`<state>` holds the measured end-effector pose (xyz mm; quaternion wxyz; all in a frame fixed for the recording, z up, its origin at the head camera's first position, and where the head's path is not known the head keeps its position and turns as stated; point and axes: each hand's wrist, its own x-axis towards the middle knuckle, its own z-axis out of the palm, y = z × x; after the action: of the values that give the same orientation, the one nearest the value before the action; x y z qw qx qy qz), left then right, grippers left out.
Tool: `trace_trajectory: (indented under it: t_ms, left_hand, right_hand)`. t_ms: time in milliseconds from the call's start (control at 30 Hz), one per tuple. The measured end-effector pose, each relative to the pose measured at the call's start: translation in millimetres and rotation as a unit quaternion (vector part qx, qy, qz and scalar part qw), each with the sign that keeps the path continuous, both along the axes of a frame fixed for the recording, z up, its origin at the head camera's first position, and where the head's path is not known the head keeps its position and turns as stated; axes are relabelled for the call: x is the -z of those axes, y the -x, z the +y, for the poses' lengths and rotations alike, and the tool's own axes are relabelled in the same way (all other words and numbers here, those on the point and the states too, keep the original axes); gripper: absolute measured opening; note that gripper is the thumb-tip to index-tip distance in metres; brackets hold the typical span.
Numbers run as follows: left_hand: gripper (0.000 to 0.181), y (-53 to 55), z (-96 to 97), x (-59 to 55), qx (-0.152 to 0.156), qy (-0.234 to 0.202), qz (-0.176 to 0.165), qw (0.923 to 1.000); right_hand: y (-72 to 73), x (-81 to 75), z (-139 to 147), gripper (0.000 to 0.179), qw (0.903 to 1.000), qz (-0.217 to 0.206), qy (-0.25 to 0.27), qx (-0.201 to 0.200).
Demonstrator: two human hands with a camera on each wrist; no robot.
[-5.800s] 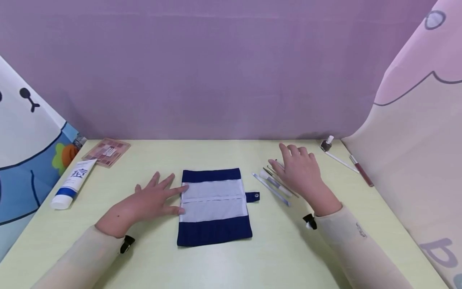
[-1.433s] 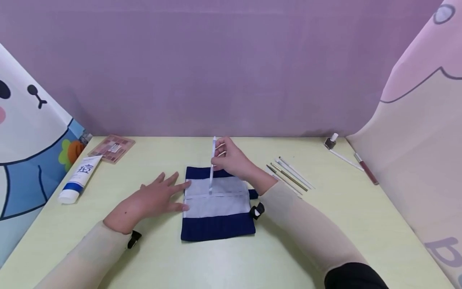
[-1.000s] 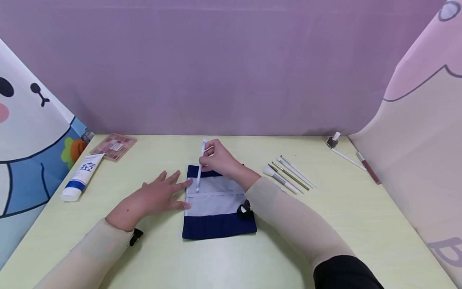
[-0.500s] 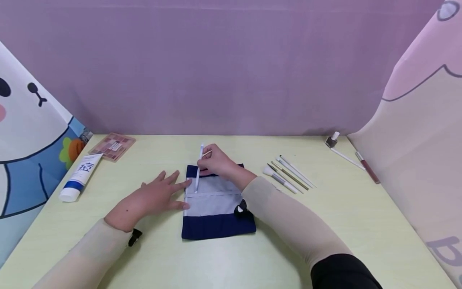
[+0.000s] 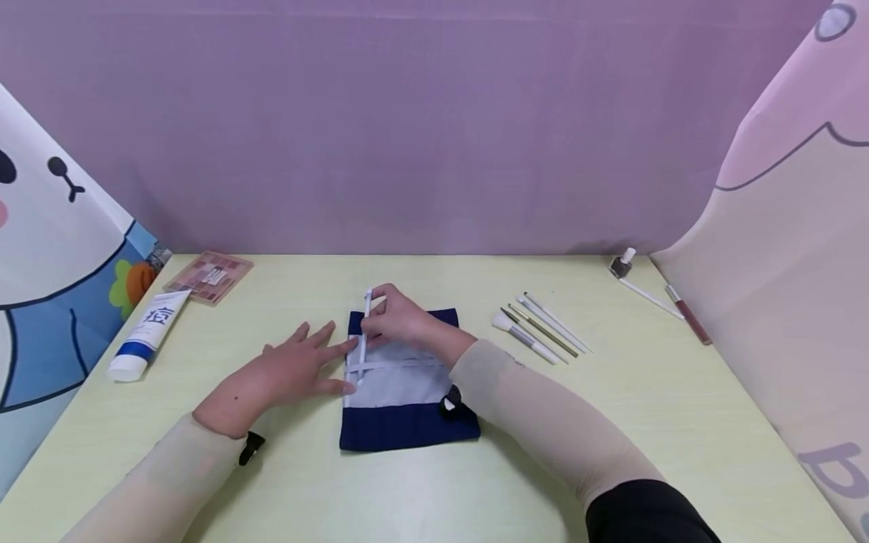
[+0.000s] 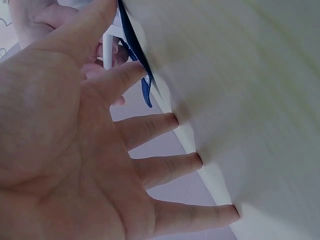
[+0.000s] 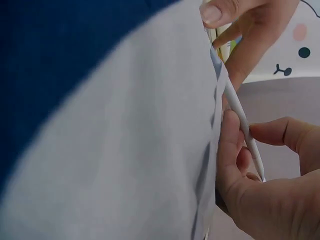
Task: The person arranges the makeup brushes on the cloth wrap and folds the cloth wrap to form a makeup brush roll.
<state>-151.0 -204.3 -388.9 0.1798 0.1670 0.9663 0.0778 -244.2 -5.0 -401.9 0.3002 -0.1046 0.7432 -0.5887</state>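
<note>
A navy and pale grey cloth brush roll (image 5: 400, 388) lies unfolded on the table, a thin band across its middle. My right hand (image 5: 402, 318) pinches a slim white pen-like stick (image 5: 363, 347) between thumb and fingers at the roll's left side. In the head view the stick's lower end shows below the band, so it passes under it. My left hand (image 5: 292, 371) is spread, thumb and index fingertip on the roll's left edge, the other fingertips on the table. The right wrist view shows the pinched stick (image 7: 240, 112) close up beside the band.
Right of the roll lie several makeup brushes (image 5: 532, 338). Farther right are a small dark bottle with a white cap (image 5: 621, 264), a white stick (image 5: 652, 299) and a reddish-brown tube (image 5: 692, 320). At left are a pink palette (image 5: 210, 277) and a white-and-blue squeeze tube (image 5: 151, 332).
My right hand has gone from the brushes to the roll with the white stick, then left and down, sliding the stick's end past the band. My left hand stays on the roll's edge.
</note>
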Motion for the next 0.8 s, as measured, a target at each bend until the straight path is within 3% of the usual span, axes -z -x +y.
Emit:
trace_trajectory:
  t_ms: [267,567,800]
  left_hand:
    - [0.086,0.7,-0.4,0.1,-0.001,0.003,-0.003,1.0000]
    - [0.086,0.0,-0.5,0.4,-0.002,0.004,0.000,1.0000]
    - [0.086,-0.7,-0.3,1.1,0.001,0.003,0.005,1.0000]
  right_hand:
    - [-7.4,-2.6,2.0,0.073,0.9977,0.044,-0.030,-0.042]
    - [-9.8,-7.0,2.1,0.073,0.9934,0.071,-0.074,-0.051]
    - [-9.7,-7.8,3.4,0.078,0.9829,0.106,-0.132,-0.072]
